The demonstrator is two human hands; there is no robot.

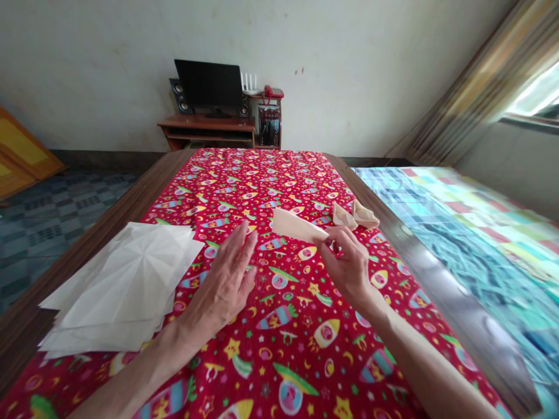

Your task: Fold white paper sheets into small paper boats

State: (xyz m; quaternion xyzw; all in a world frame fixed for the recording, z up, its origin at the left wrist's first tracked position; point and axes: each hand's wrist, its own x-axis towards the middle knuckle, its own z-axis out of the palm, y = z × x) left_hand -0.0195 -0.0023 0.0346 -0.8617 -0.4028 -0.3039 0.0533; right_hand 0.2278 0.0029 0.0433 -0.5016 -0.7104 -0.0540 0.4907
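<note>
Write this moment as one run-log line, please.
right hand: pinching folded paper | left hand: open, empty | paper stack: at left | folded pieces: beyond right hand

- The right hand (349,262) covers one end of the folded paper (294,226).
- The paper stack (126,285) mostly hides its lower sheets (100,340).
- Window (538,90) and curtain (474,102) are cut off at right.

The cloth-covered table (144,195) bears sheets (124,279) and folded papers (365,216).
</note>
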